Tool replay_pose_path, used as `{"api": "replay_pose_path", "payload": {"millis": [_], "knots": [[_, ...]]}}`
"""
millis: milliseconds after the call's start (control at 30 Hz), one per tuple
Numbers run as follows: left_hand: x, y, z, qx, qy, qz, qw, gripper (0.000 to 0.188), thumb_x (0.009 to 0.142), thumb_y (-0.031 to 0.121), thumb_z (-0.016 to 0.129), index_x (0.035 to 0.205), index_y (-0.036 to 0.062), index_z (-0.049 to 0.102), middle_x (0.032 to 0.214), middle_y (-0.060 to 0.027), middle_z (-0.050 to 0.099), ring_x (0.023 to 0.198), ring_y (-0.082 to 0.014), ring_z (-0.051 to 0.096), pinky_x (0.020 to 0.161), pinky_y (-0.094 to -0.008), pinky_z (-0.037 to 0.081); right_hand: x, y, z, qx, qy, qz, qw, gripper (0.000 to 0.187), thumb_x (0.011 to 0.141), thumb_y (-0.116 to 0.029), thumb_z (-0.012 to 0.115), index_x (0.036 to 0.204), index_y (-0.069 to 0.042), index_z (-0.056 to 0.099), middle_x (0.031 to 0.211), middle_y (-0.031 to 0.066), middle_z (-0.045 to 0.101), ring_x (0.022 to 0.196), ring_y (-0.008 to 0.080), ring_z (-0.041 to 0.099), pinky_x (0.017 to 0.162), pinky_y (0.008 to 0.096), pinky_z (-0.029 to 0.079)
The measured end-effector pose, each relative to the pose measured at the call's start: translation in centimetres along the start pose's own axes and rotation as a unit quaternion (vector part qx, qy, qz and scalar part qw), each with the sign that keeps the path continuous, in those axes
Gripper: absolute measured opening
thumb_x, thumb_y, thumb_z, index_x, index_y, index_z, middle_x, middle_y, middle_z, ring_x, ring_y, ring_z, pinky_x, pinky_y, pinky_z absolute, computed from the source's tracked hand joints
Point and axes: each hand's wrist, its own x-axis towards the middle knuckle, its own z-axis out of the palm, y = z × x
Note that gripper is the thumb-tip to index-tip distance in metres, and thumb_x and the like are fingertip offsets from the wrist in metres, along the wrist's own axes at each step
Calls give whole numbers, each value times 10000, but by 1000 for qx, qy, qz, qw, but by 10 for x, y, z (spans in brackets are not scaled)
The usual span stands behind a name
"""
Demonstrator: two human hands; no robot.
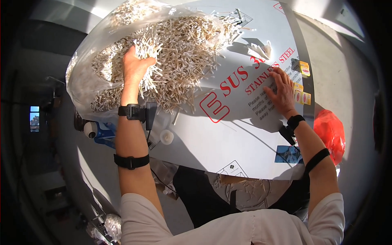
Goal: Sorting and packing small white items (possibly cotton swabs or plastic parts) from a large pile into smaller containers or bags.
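A big heap of cotton swabs (188, 45) spills from a clear plastic bag (83, 69) onto the sheet-covered table at the left. My left hand (136, 69) reaches into the heap, its fingers and thumb closed around a bunch of swabs (148, 49); the fingertips are partly hidden by them. On the right, my right hand (281, 90) rests palm down on the white printed sheet (196, 143), fingers stretched out and holding nothing. Just beyond it lies a crumpled white scrap (260, 51).
Several small yellow-and-white packets (304, 68) lie along the table's right edge. A red plastic bag (330, 134) is beside that edge. Near my left forearm are a white round cup (166, 136) and a blue bottle (104, 132). A blue card (288, 154) lies near the front right.
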Motion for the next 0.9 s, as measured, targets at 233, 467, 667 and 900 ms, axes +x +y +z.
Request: {"api": "replay_pose_path", "payload": {"millis": [233,467,667,900], "knots": [[-74,28,81,146,-45,81,985,538,586,89,741,1093,-9,590,1074,-167,574,1029,-331,563,870,-410,478,4,-7,-1,15,-6,9,1000,495,773,-299,677,1203,-109,522,1353,69,437,1277,286,394,1054,432,276],[-130,50,149,209,-130,84,966,659,632,160,776,1225,31,522,1181,-156,510,1096,-354,513,887,-448,478,5,-8,2,22,-5,5,1000,498,768,-296,677,1201,-103,522,1348,65,439,1270,279,400,1049,427,281],[-83,19,120,86,-54,123,987,339,743,187,716,1025,21,630,1110,-186,593,981,-338,587,784,-426,494,2,-2,-3,-2,-6,13,1000,502,768,-293,673,1204,-98,518,1350,64,437,1270,277,397,1038,425,286],[10,-47,77,197,85,1,977,54,747,108,666,741,76,709,765,-159,673,721,-351,650,634,-415,507,4,-4,0,1,-7,4,1000,502,774,-304,659,1207,-100,511,1350,68,435,1263,280,399,1033,431,288]]}}
